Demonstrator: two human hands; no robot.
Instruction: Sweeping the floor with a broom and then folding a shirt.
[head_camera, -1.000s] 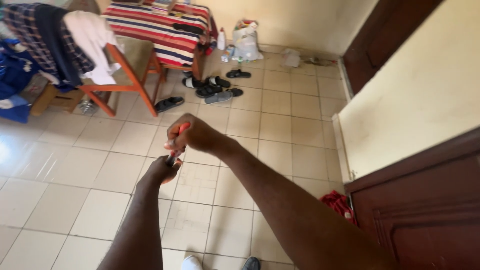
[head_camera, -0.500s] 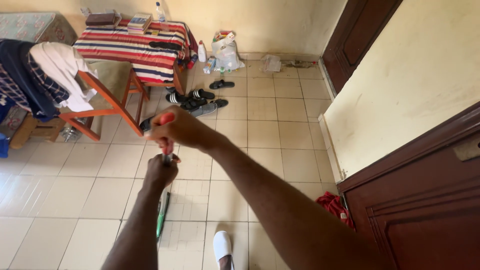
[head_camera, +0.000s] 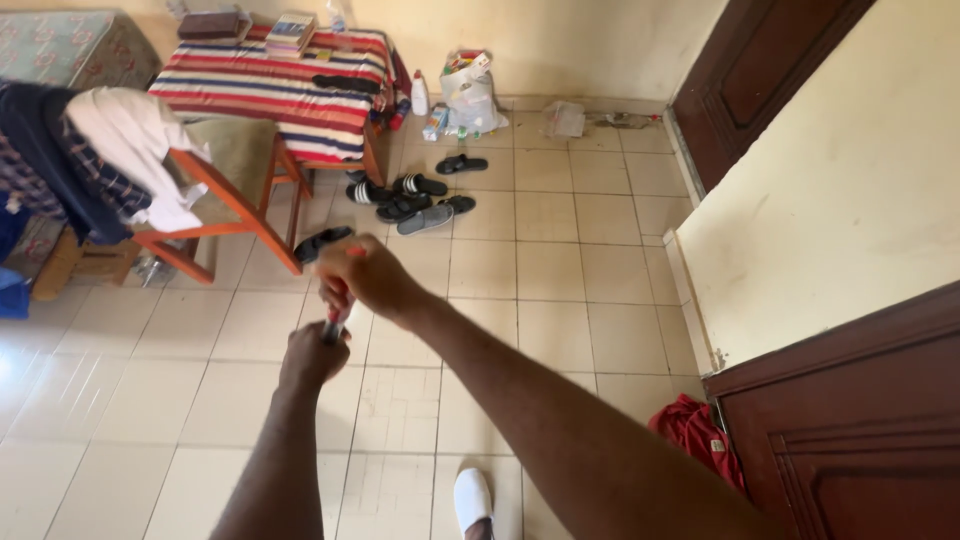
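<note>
Cream floor tiles (head_camera: 560, 300) lie under me as my right hand (head_camera: 365, 275) and left hand (head_camera: 312, 355) clasp a red-handled stick (head_camera: 335, 305), seemingly stiff, light, best held near the top.

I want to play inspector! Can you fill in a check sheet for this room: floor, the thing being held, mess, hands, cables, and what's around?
Surface: cream tiled floor, grout dark in places.
Job's things: a handle with a red upper grip, upright; its lower end is hidden.
Clutter: sandals scattered near the table, red cloth by the door, a plastic bag and a bottle at the wall.
Hands: right hand grips the top of the handle, left hand grips below it.
Cables: nothing seen.
Surroundings: striped table with books, wooden chair draped in clothes, brown doors.
</note>
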